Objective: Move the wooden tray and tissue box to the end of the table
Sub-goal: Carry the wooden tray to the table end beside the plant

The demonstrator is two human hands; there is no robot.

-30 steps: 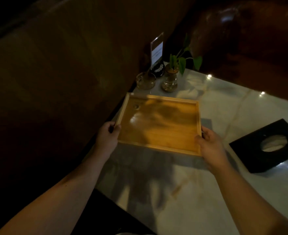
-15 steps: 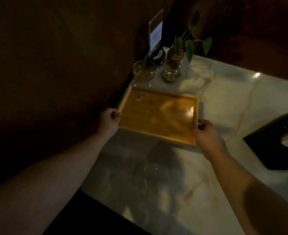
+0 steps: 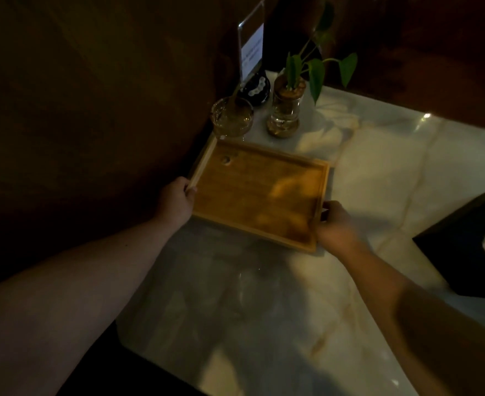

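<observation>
An empty rectangular wooden tray (image 3: 260,192) lies on the white marble table (image 3: 378,178), close to the dark wall. My left hand (image 3: 175,200) grips the tray's left rim near its front corner. At the front right corner my right hand (image 3: 334,224) holds the right rim. The black tissue box (image 3: 464,252), with a white tissue in its top opening, sits at the right edge of the view, partly cut off and apart from both hands.
Just beyond the tray stand a glass bowl (image 3: 232,117), a glass jar with a green plant (image 3: 285,110), a dark round dish (image 3: 256,87) and an upright card holder (image 3: 251,48). A dark wall (image 3: 92,110) borders the table's left side.
Both hands have carried the tray further away along the table, up to the glass bowl and plant jar. The tissue box has slid toward the right edge of the view.
</observation>
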